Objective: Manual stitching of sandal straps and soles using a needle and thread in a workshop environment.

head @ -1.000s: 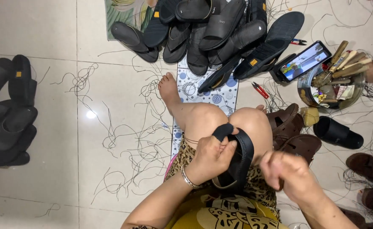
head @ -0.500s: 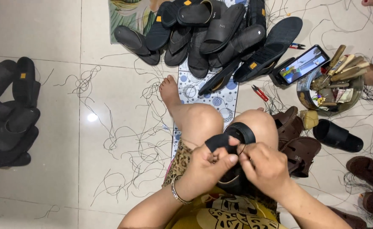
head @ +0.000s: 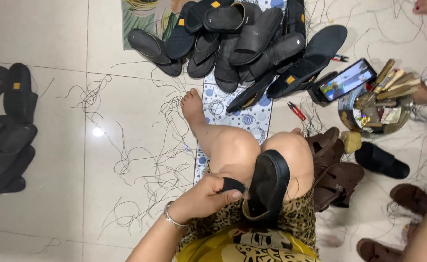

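Close in, the left hand (head: pixel 208 196) pinches the strap of a black rubber slide sandal (head: pixel 268 189) resting on the lap, just to its right, long axis running near to far. At the near right edge only a forearm shows; that hand's state cannot be told. Farther off lies a heap of black sandals (head: pixel 242 39).

black slide sandal (head: pixel 268 187), upright between knees

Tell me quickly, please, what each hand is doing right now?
Left hand: closed on the black sandal resting on the lap.
Right hand: only the forearm shows at the frame edge; grip cannot be told.
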